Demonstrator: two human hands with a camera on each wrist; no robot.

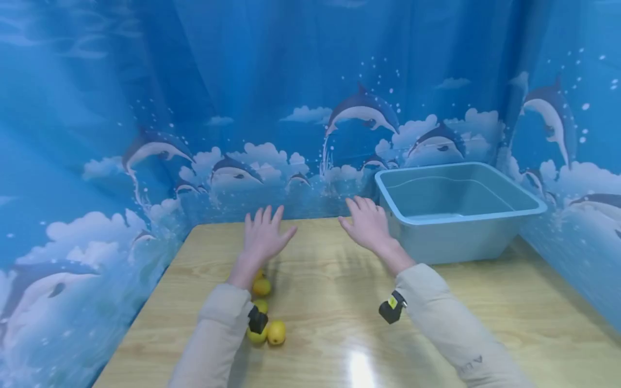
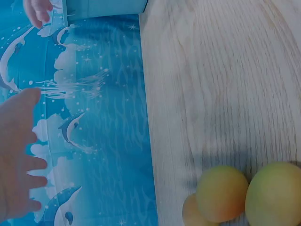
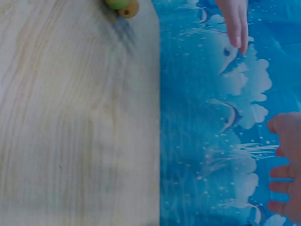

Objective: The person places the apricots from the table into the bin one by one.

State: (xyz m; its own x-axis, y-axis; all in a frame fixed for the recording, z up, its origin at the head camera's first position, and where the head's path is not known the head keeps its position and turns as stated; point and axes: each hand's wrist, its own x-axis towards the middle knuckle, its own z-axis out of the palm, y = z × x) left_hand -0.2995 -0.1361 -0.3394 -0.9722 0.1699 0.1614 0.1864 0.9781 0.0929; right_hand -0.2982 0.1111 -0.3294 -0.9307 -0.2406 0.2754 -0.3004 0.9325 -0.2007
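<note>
Both hands are held out over the far part of the wooden table, fingers spread and holding nothing. My left hand point(image 1: 263, 235) is raised beyond several yellow-green round fruits point(image 1: 276, 332), which lie in a loose row under and beside the left forearm; the sleeve hides part of them. In the left wrist view some fruits point(image 2: 222, 194) show close up on the wood. My right hand point(image 1: 367, 222) hovers just left of a light blue plastic tub point(image 1: 461, 237). In the right wrist view two fruits point(image 3: 128, 9) appear at the top edge.
The tub stands at the back right of the wooden table point(image 1: 330, 302), its inside showing no contents. A blue curtain point(image 1: 301, 81) printed with dolphins and clouds hangs behind the table and along both sides. Small black cameras are strapped to both wrists.
</note>
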